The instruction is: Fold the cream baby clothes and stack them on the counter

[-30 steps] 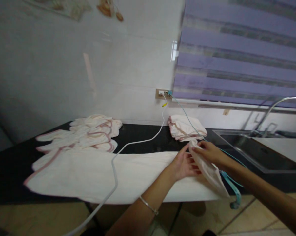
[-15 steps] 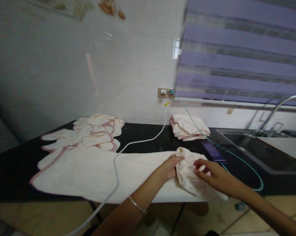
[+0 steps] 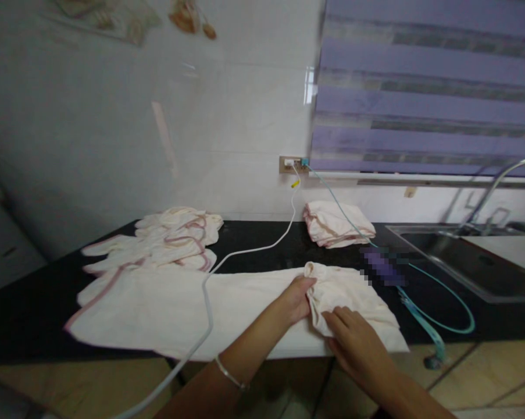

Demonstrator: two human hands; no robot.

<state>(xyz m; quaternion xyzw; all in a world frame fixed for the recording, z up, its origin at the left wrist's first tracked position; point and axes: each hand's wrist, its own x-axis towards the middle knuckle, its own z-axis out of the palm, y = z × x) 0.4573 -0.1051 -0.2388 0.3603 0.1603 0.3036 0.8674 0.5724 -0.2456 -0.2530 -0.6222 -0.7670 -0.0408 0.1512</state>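
A long cream cloth with pink edging [image 3: 166, 302] lies along the front of the black counter. Near its right end, part of it is bunched into a gathered, rolled edge. My left hand [image 3: 297, 298] is closed on that gathered edge, thumb on top. Just to the right and nearer to me, my right hand [image 3: 352, 337] presses curled fingers onto the lower part of the same bunched fold. Its thumb is mostly hidden beneath the hand.
Loose cream cloths with pink trim [image 3: 175, 238] lie heaped at the left. A folded stack of cloths [image 3: 338, 224] sits by the wall. The white cable [image 3: 207, 314] crosses the long cloth. A blurred purple phone [image 3: 382, 267], a teal cord [image 3: 467, 314] and the sink [image 3: 458, 273] are at the right.
My right hand has come down and left, from hovering over the bunched cloth to gripping its lower edge. My left hand keeps its hold. The view has shifted slightly.
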